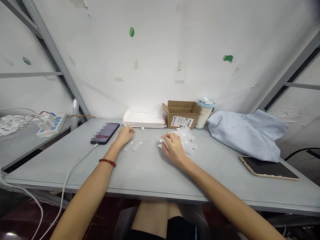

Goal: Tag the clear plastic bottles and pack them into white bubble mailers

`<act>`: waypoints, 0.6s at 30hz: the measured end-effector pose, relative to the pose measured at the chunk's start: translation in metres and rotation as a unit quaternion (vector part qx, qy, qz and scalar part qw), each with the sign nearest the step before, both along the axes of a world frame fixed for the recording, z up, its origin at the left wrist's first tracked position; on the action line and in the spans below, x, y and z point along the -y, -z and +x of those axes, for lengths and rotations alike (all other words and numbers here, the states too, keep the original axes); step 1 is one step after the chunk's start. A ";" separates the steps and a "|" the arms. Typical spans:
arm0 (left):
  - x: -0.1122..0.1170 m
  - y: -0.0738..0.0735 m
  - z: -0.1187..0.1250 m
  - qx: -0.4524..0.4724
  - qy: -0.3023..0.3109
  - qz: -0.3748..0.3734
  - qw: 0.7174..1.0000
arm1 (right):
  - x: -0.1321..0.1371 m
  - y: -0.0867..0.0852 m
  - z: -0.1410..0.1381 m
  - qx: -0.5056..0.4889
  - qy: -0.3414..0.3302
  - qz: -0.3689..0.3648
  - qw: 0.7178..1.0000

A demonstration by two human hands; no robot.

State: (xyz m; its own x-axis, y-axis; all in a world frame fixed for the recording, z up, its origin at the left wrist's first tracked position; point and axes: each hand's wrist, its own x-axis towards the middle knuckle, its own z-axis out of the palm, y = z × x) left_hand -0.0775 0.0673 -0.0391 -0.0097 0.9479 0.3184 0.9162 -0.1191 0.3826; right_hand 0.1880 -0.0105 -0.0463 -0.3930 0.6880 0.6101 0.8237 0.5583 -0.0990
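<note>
Mid-frame, right hand, fingers bent, is at the translucent tags, whose crowded strings may snag if pulled; left hand, centre-left, fingers curled; pinch in either: cannot tell.

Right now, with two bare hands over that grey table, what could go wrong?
The thin white cords on the heaped translucent plastic tags might tangle under the right hand. The white charging cable, hanging over the front edge of the grey table, could catch the left forearm and drag the black phone. The lidded blue-and-white cup might tip if the speckled pale-blue cloth beside it gets tugged.
</note>
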 end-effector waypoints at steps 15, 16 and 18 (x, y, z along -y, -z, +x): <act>0.010 -0.011 0.017 0.209 0.031 0.033 0.977 | 0.004 0.005 -0.008 0.119 -0.031 -0.102 0.987; 0.011 -0.012 0.018 0.237 0.036 0.030 0.970 | 0.004 0.005 -0.008 0.118 -0.029 -0.104 0.987; 0.012 -0.015 0.021 0.292 0.043 0.015 0.955 | 0.005 0.004 -0.009 0.123 -0.029 -0.108 0.986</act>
